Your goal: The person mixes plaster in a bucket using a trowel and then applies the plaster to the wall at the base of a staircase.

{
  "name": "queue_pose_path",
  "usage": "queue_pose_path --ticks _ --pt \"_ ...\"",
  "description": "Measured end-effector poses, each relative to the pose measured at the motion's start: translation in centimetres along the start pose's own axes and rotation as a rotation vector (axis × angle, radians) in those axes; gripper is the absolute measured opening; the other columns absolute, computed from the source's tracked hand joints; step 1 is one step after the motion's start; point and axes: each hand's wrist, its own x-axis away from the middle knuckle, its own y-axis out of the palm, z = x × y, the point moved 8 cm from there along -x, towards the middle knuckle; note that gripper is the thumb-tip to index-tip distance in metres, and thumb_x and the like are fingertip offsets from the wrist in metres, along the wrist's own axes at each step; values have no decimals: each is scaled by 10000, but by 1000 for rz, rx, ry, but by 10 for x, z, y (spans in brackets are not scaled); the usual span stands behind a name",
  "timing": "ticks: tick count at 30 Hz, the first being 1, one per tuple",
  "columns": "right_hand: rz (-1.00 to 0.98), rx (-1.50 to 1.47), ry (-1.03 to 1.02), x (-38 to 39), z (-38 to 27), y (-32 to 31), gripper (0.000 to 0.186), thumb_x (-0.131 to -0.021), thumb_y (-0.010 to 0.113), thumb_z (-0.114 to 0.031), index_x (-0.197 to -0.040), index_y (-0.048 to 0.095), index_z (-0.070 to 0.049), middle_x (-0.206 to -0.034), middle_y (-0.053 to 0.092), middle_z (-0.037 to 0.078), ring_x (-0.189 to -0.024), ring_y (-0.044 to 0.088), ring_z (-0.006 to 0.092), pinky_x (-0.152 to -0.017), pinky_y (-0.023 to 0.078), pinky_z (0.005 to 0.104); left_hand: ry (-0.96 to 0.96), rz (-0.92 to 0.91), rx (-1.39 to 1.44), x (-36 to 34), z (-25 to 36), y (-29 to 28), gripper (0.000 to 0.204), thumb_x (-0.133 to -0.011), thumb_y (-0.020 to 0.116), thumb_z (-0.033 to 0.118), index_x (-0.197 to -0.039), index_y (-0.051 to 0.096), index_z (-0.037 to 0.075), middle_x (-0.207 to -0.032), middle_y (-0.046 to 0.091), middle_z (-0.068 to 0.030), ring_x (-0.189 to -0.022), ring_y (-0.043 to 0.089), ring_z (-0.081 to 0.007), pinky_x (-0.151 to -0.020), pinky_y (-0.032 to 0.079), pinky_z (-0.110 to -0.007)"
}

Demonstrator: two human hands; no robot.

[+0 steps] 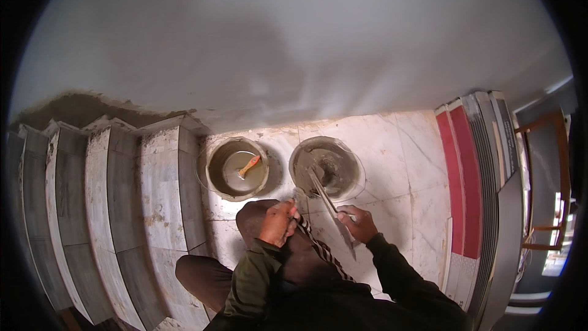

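Note:
My right hand (359, 224) is closed round a flat metal trowel (334, 213), seen nearly edge-on. The trowel's far end reaches over the bucket of wet grey mortar (300, 178), and its near end points down toward my legs. My left hand (280, 224) is curled closed above my knee. A blurred greyish shape (299, 196) shows just beyond its fingers, too unclear to name. Left of the mortar stands a bucket of cloudy water (211, 178) with a brush (250, 166) in it, its handle orange and yellow.
Tiled stairs (162, 202), smeared with mortar, rise on the left. A pale wall (367, 43) runs behind the buckets, above the white tiled floor (392, 165). Red and grey boxes or panels (468, 178) stand on the right, beside a brown wooden frame (560, 178).

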Motion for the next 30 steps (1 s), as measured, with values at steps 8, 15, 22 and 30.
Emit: queue_pose_path --ticks 8,15,22,30 --pt "-7 418 242 -28 73 18 491 -793 589 -442 -1059 577 -30 -895 632 207 -867 598 374 -753 459 465 48 -29 182 37 17 -35 194 -924 414 238 -894 499 66 -715 495 -27 -419 363 -72 -340 269 -203" --pt "123 965 -91 -39 26 35 489 -818 574 -382 -1157 522 -33 -910 593 208 -858 564 374 -830 428 453 161 -60 516 44 19 -40 215 -925 392 256 -956 471 58 -727 494 -35 -472 396 -79 -364 296 -200" --pt "-646 -776 243 -56 -148 141 414 -931 410 -328 -1101 530 30 -869 579 97 -748 565 155 -649 477 277 462 -55 435 44 18 -38 244 -942 355 263 -936 486 57 -764 518 -40 -535 462 -106 -450 362 -216" --pt "-732 -478 182 -80 -183 191 320 -921 473 -286 -1038 546 3 -771 535 14 -643 471 68 -587 402 202 729 222 -407 110 83 -101 455 -897 517 266 -1271 431 22 -967 592 -60 -819 541 -94 -743 453 -256"
